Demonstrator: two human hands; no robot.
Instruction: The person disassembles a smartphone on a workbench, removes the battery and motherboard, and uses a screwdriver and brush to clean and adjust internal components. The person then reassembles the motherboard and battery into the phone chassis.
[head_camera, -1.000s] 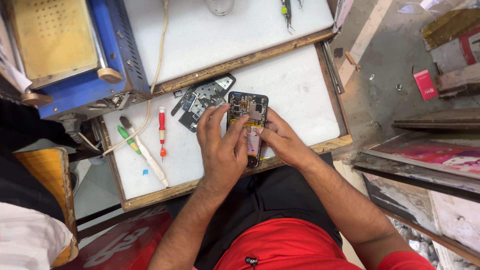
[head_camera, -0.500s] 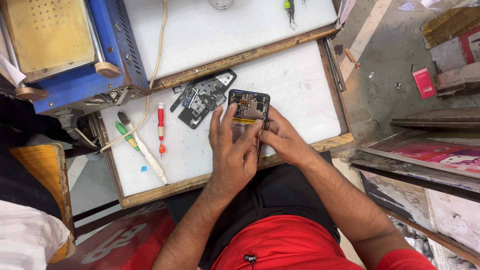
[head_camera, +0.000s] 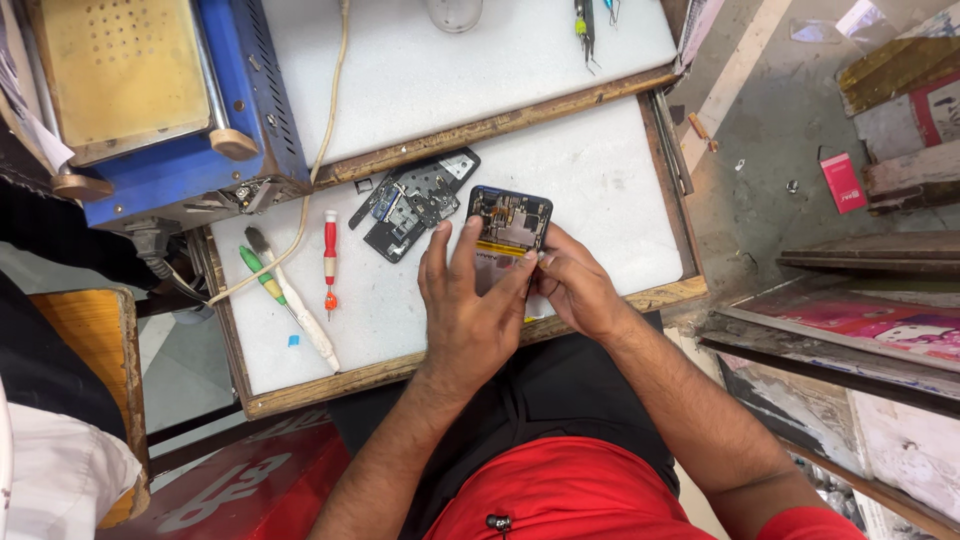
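An opened smartphone (head_camera: 508, 224) with its back off, circuit board and yellow battery showing, is held over the white pull-out tray (head_camera: 600, 170). My left hand (head_camera: 470, 300) lies across its lower half, fingers spread on the battery. From the right, my right hand (head_camera: 575, 290) grips the phone's lower edge with pinched fingertips. A removed black inner cover piece (head_camera: 410, 200) lies just left of the phone on the tray.
A red-handled screwdriver (head_camera: 329, 255), a green-handled tool (head_camera: 260, 272) and a white tool (head_camera: 305, 325) lie at the tray's left. A blue machine with a yellow top (head_camera: 150, 100) stands at the back left. Tweezers (head_camera: 583, 25) rest on the upper white surface.
The view has shifted slightly. My left hand has slid a little down the phone, fingers still on it. The right hand stays at the phone's lower edge.
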